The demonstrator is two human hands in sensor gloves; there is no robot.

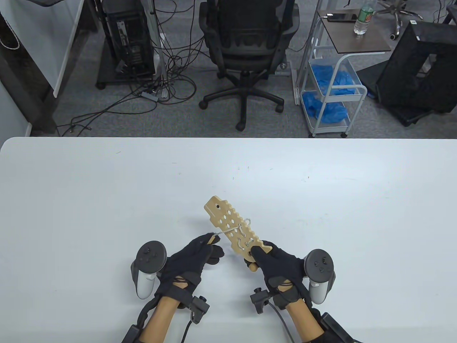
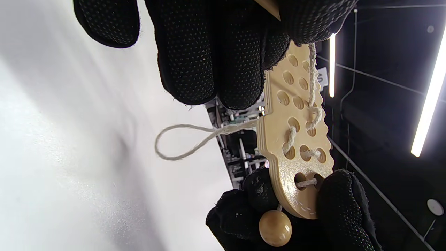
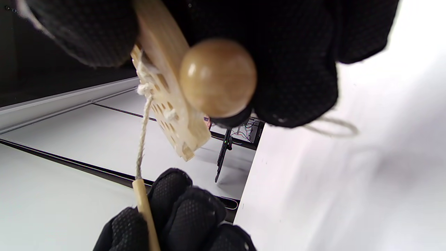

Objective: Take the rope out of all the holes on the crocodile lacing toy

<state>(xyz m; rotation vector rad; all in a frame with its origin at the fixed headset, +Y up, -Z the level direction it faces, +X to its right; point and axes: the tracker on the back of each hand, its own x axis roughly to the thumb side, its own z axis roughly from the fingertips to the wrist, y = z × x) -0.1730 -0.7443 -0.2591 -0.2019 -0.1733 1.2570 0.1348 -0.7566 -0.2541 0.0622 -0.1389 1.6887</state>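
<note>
Table view, nearest the person: the left hand [image 1: 194,255] pinches the thin wooden needle [image 1: 214,236] at the free end of the rope [image 1: 228,231], fingers curled round it, while the right hand [image 1: 276,264] grips the near end of the crocodile lacing toy [image 1: 232,225], holding it tilted above the tabletop [image 1: 107,200]. A round wooden bead [image 2: 275,228] hangs at that gripped end, just under the right fingers. Farther along, the rope crosses several holes in the middle of the board; the holes toward the far tip look bare. A slack loop [image 2: 181,143] droops off the board's underside. Beyond the tabletop stand an office chair [image 1: 246,53] and a wire cart [image 1: 330,89].

The board looks stiff and light, safe to clamp by its solid end. The rope seems soft and limp and would likely snag if pulled aslant, so the rigid needle is the best place to hold.
</note>
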